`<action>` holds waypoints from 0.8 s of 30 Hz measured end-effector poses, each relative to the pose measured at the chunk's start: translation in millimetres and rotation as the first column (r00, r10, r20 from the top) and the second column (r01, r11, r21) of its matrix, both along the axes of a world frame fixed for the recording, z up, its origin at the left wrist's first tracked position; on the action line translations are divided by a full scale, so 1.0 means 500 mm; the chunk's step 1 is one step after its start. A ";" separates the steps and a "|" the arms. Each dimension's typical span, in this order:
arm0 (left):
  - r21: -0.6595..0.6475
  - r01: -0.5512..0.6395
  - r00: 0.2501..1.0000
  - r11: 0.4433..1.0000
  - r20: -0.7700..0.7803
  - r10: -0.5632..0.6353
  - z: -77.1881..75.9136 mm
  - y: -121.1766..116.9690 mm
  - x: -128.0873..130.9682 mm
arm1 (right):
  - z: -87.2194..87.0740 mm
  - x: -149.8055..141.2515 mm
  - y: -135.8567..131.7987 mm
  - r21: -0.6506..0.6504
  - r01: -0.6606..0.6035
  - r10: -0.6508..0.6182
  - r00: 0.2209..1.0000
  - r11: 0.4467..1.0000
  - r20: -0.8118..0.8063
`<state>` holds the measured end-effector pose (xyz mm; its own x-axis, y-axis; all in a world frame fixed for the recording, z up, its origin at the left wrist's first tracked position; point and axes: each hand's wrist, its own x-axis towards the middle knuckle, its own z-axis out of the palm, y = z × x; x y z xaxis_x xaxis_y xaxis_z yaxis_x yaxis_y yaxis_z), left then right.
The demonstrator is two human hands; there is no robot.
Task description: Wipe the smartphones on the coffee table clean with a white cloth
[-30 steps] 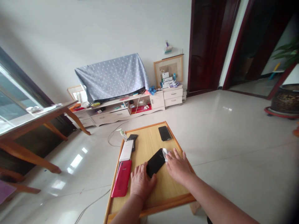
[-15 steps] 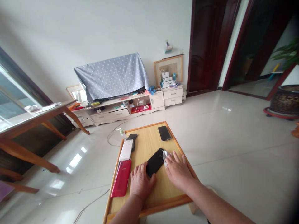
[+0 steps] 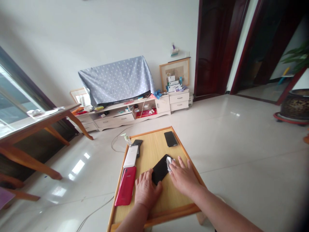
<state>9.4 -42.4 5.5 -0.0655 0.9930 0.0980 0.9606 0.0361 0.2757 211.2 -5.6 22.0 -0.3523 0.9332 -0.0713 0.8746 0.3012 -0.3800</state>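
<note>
On the wooden table [image 3: 151, 143], the left hand [image 3: 147, 190] holds a black phone [image 3: 159, 171] by its near end, thumb and fingers apart around it; the right hand [image 3: 183, 178], fingers partly spread, holds a white cloth [image 3: 169, 163] on its far end. Left, a red phone [image 3: 126, 188] reads "vivo".

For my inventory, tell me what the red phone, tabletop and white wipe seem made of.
Red phone: glossy plastic or glass, judging by its sheen. Tabletop: probably wood or laminate, satin, with pale grain. White wipe: perhaps tissue or cloth, matte, crumpled.
</note>
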 end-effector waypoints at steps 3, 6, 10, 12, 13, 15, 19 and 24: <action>-0.004 0.001 1.000 1.000 0.002 -0.001 -0.002 0.001 -0.002 | -0.006 -0.029 -0.033 0.026 -0.164 0.166 0.982 0.986 -0.085; -0.005 0.002 1.000 1.000 -0.001 -0.002 0.000 0.001 -0.002 | -0.007 -0.037 -0.037 0.028 -0.214 0.216 0.970 0.976 -0.115; -0.015 -0.008 1.000 1.000 -0.010 0.008 0.004 -0.002 -0.001 | -0.004 -0.005 0.012 0.020 -0.008 0.009 0.999 1.000 -0.038; -0.004 -0.006 1.000 1.000 0.002 0.006 0.004 -0.004 -0.003 | -0.003 -0.001 0.023 0.037 0.049 -0.048 0.999 0.998 -0.019; 0.004 -0.006 1.000 1.000 0.011 0.006 0.003 -0.004 -0.005 | -0.002 -0.006 0.020 0.041 0.037 -0.036 0.999 0.998 -0.024; 0.010 -0.009 1.000 1.000 0.028 0.008 0.001 -0.005 -0.009 | -0.001 -0.029 0.000 0.038 -0.053 0.055 0.997 0.998 -0.060; -0.013 -0.021 0.998 1.000 0.057 0.021 0.002 -0.008 -0.016 | 0.002 -0.072 -0.037 0.020 -0.227 0.228 0.963 0.974 -0.142; 0.019 -0.026 0.997 0.999 0.075 0.024 0.006 -0.015 -0.020 | 0.003 -0.048 0.011 0.058 -0.002 0.002 1.000 0.998 -0.010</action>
